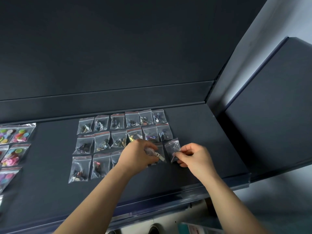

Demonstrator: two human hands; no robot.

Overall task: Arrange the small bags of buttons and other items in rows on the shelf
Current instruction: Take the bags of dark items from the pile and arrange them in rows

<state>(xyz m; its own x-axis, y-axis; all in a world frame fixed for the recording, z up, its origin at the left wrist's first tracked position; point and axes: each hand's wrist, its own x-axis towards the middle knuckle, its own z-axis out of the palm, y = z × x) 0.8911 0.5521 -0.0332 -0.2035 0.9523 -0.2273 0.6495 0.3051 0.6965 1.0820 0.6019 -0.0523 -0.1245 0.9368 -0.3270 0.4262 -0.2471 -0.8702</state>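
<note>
Palm down over the third row on the shelf (202,132), the left hand (138,154) grips a small bag (161,149) holding a metal piece (161,157); the right hand (194,157) pinches a tilted bag (172,146) just beside it.

The dark grey flat shelf (194,168) carries small clear plastic zip bags with red seal strips (101,123) in three rows running from its back edge. The two rear rows hold six bags each. In the front row, the left hand (136,154) grips a clear bag holding a white metal piece (160,153). The right hand (194,157) pinches the lower edge of the tilted clear end bag (172,146) just beside it. Clear bags of coloured round buttons (18,134) lie at the shelf's left edge.
</note>
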